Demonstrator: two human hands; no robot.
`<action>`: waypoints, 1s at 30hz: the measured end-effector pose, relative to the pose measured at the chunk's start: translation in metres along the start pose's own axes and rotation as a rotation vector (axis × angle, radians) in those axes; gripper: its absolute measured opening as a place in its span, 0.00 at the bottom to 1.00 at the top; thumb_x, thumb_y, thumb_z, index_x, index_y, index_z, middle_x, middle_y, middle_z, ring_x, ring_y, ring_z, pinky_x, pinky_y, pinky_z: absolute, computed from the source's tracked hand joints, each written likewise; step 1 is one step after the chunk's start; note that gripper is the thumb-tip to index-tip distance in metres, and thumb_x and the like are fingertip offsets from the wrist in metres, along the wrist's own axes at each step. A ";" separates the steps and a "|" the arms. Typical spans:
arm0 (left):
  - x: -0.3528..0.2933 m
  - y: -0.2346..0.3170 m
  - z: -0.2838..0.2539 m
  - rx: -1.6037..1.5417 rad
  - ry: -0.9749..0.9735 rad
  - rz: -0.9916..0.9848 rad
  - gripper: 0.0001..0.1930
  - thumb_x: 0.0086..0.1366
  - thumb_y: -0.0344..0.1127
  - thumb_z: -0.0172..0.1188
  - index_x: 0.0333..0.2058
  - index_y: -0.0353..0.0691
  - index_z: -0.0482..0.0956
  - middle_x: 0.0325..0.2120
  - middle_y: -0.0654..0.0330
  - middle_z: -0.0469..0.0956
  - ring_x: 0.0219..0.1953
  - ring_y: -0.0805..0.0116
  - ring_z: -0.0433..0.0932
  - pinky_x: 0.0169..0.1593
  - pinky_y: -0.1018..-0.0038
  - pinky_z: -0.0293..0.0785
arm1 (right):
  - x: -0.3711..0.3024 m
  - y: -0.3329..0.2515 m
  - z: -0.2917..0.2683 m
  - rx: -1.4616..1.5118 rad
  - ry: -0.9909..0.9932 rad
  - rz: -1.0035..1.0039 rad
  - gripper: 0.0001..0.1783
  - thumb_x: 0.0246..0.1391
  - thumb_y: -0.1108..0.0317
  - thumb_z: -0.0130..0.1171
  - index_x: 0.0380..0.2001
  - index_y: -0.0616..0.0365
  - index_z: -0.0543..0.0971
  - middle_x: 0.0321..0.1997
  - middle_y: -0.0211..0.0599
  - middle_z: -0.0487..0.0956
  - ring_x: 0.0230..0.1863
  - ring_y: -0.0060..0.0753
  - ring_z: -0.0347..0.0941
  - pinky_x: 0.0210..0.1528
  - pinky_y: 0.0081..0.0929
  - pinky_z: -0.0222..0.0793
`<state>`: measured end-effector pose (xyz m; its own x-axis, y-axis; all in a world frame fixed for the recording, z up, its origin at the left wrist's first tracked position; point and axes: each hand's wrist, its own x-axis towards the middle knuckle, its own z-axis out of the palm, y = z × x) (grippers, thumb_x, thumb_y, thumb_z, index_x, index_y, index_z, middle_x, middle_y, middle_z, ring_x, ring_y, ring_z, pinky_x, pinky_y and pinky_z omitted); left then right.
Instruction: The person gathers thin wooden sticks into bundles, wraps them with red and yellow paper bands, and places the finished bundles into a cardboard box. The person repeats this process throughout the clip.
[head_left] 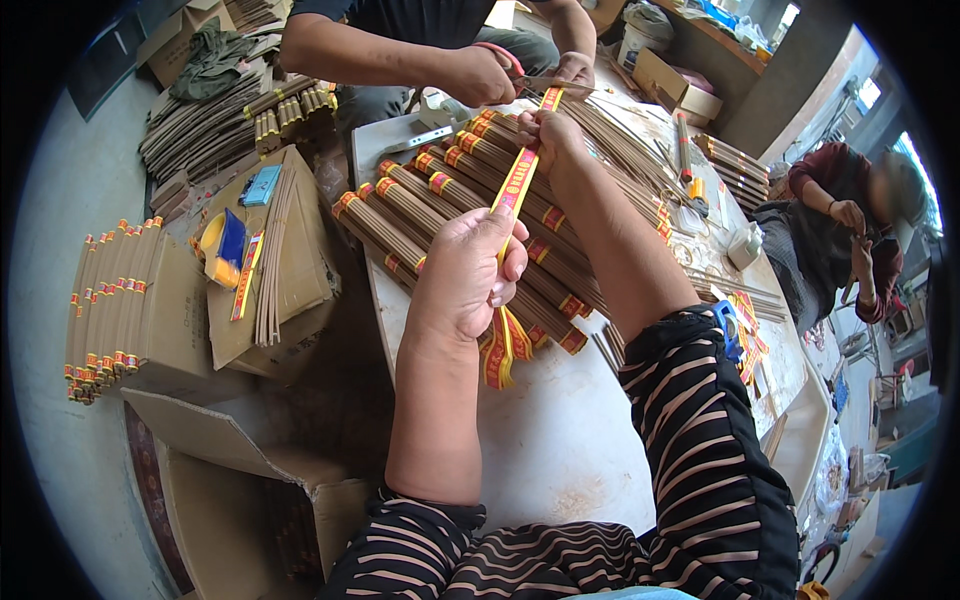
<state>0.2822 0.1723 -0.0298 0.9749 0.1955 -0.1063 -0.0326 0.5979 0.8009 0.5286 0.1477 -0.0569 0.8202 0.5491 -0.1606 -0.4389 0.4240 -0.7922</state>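
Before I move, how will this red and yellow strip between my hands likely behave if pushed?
The strip is probably floppy: the lengths hanging below your left hand bend and curl, though it runs straight to your right hand. It looks thin and flat, so it's likely light and may crease easily.

Daylight glares at right; the dark-rimmed edges bend.

Easiest way through is the bare bit of table (565, 450) at bottom center, between the forearms (437, 410). Above that it's jammed: bundles (400, 215) fill the middle, a strip (517, 178) spans over them from left hand (465, 265) to right hand (555, 142), and a co-worker's scissors (516, 68) poke in at top center. Lower left, a box (225, 500) blocks you.
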 end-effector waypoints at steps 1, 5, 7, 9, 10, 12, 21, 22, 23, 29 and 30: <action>0.000 0.000 0.000 0.000 0.004 0.001 0.11 0.65 0.36 0.46 0.28 0.35 0.68 0.12 0.62 0.66 0.09 0.80 0.56 0.11 0.86 0.51 | 0.000 0.000 0.000 -0.001 -0.006 -0.001 0.08 0.57 0.74 0.33 0.24 0.59 0.61 0.14 0.25 0.56 0.12 0.18 0.45 0.13 0.17 0.44; -0.001 0.001 0.000 0.005 0.006 -0.004 0.11 0.65 0.36 0.45 0.28 0.35 0.68 0.12 0.62 0.66 0.09 0.81 0.55 0.11 0.86 0.51 | -0.003 0.002 0.003 0.005 0.001 -0.010 0.08 0.57 0.74 0.34 0.25 0.60 0.61 0.14 0.25 0.56 0.12 0.18 0.45 0.13 0.17 0.45; -0.003 0.002 0.002 0.010 -0.007 0.008 0.11 0.65 0.36 0.45 0.28 0.35 0.68 0.12 0.62 0.66 0.09 0.81 0.55 0.11 0.86 0.51 | -0.006 0.001 0.004 0.008 0.018 -0.012 0.08 0.56 0.74 0.33 0.24 0.60 0.61 0.14 0.25 0.56 0.12 0.18 0.45 0.14 0.18 0.45; -0.003 0.003 0.001 0.009 -0.012 0.006 0.11 0.65 0.36 0.45 0.28 0.35 0.67 0.12 0.62 0.66 0.09 0.81 0.55 0.10 0.86 0.50 | -0.006 0.003 0.007 0.004 0.020 -0.001 0.08 0.54 0.76 0.31 0.23 0.59 0.60 0.13 0.26 0.56 0.11 0.19 0.46 0.14 0.20 0.46; -0.002 0.003 -0.001 0.005 -0.009 -0.001 0.11 0.65 0.36 0.45 0.28 0.35 0.67 0.12 0.62 0.66 0.09 0.81 0.55 0.10 0.86 0.50 | -0.005 0.002 0.003 -0.018 -0.013 -0.014 0.06 0.54 0.76 0.31 0.26 0.59 0.60 0.13 0.27 0.57 0.11 0.19 0.47 0.14 0.20 0.46; -0.001 0.002 -0.002 0.004 -0.007 -0.006 0.11 0.65 0.37 0.46 0.28 0.35 0.67 0.12 0.62 0.66 0.08 0.81 0.55 0.10 0.86 0.51 | -0.004 0.003 0.003 -0.016 -0.006 -0.009 0.06 0.55 0.75 0.31 0.27 0.59 0.60 0.13 0.27 0.57 0.11 0.20 0.47 0.14 0.20 0.46; -0.001 0.001 0.001 0.010 0.011 0.009 0.12 0.65 0.39 0.48 0.29 0.35 0.67 0.11 0.63 0.65 0.07 0.83 0.52 0.09 0.86 0.49 | -0.009 0.003 0.007 -0.020 0.006 -0.068 0.08 0.59 0.71 0.32 0.28 0.59 0.61 0.14 0.25 0.57 0.12 0.18 0.46 0.15 0.17 0.47; -0.001 0.001 0.001 0.008 0.011 0.009 0.12 0.65 0.39 0.48 0.29 0.35 0.67 0.11 0.63 0.65 0.07 0.83 0.52 0.09 0.86 0.49 | -0.010 0.003 0.007 -0.012 0.008 -0.066 0.08 0.59 0.71 0.32 0.28 0.59 0.61 0.14 0.25 0.57 0.13 0.18 0.46 0.15 0.17 0.47; -0.001 0.001 0.001 0.007 0.011 0.010 0.12 0.65 0.39 0.48 0.29 0.35 0.67 0.11 0.63 0.65 0.07 0.83 0.52 0.09 0.86 0.49 | -0.010 0.003 0.008 -0.008 0.007 -0.071 0.08 0.59 0.71 0.32 0.28 0.59 0.61 0.14 0.25 0.57 0.13 0.18 0.46 0.15 0.17 0.47; 0.000 -0.001 0.000 0.007 0.012 0.011 0.12 0.64 0.38 0.48 0.30 0.35 0.67 0.11 0.63 0.65 0.07 0.82 0.52 0.09 0.86 0.49 | -0.005 0.005 0.002 0.029 -0.010 -0.056 0.07 0.58 0.72 0.33 0.28 0.59 0.60 0.15 0.27 0.58 0.12 0.18 0.48 0.14 0.18 0.47; 0.000 -0.001 0.001 0.009 0.010 0.013 0.11 0.64 0.38 0.48 0.30 0.35 0.67 0.11 0.63 0.65 0.07 0.83 0.52 0.09 0.86 0.49 | -0.005 0.006 0.001 0.047 -0.012 -0.053 0.05 0.57 0.72 0.33 0.29 0.59 0.60 0.15 0.28 0.59 0.12 0.19 0.49 0.14 0.19 0.47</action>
<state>0.2827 0.1712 -0.0305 0.9722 0.2113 -0.1013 -0.0436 0.5881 0.8076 0.5217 0.1486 -0.0603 0.8381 0.5339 -0.1118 -0.4122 0.4858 -0.7708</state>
